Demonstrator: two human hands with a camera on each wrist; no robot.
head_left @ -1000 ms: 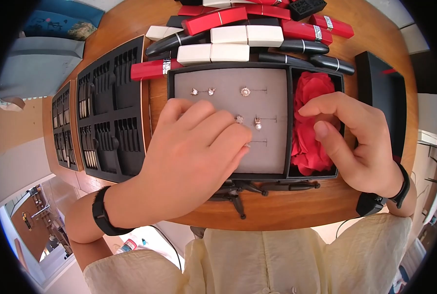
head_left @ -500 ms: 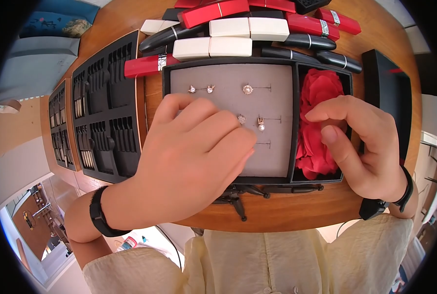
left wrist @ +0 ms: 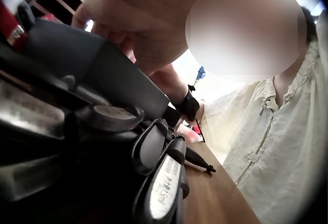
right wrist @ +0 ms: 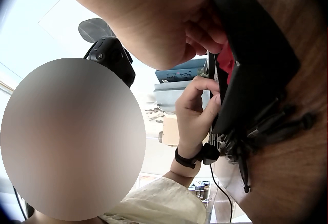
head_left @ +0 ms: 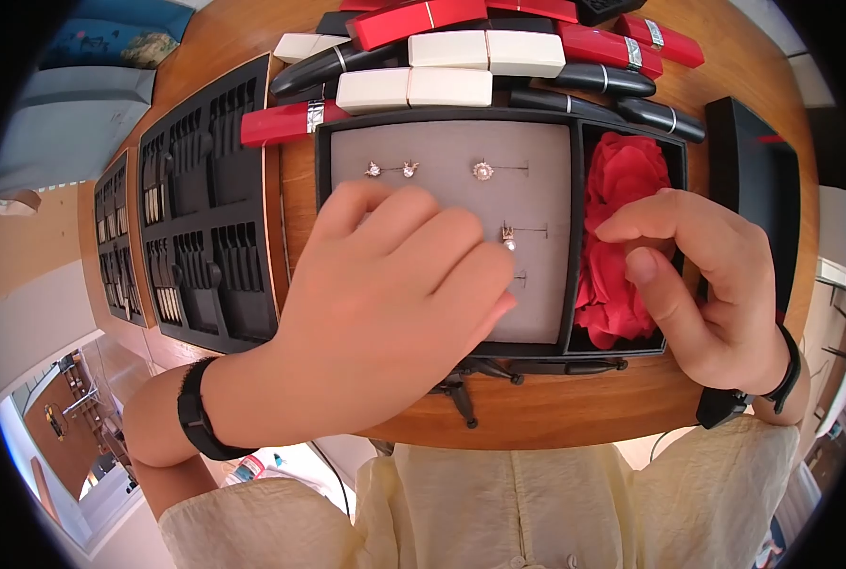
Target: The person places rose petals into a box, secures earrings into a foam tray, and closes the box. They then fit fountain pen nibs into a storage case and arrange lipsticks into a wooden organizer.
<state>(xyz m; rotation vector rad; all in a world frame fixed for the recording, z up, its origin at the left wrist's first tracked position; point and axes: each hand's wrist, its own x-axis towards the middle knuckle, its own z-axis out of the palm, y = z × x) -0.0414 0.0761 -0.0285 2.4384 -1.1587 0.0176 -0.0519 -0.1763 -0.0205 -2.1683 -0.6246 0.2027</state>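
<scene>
My left hand (head_left: 404, 275) arches over the grey padded side of a black jewellery box (head_left: 446, 115). Its fingers curl down toward the pad (head_left: 536, 318); the fingertips are hidden, so I cannot tell whether they hold an earring. Two small stud earrings (head_left: 410, 170) sit at the pad's upper left. A round pearl earring (head_left: 482, 171) is at upper middle, and a pearl drop earring (head_left: 508, 237) lies below it. My right hand (head_left: 712, 284) hovers by the red fabric flowers (head_left: 628, 161) in the side compartment, thumb and index finger curved but apart.
Red, white and black tubes (head_left: 451, 87) are piled behind the box. Black slotted trays (head_left: 209, 209) stand at left, and a black box lid (head_left: 755, 180) is at right. Small black applicators (head_left: 459, 398) lie in front of the box, near the table edge.
My left hand has shifted slightly right over the pad and now hides an earring seen earlier in the middle. The right hand keeps its pose by the flowers; the head view shifts a little.
</scene>
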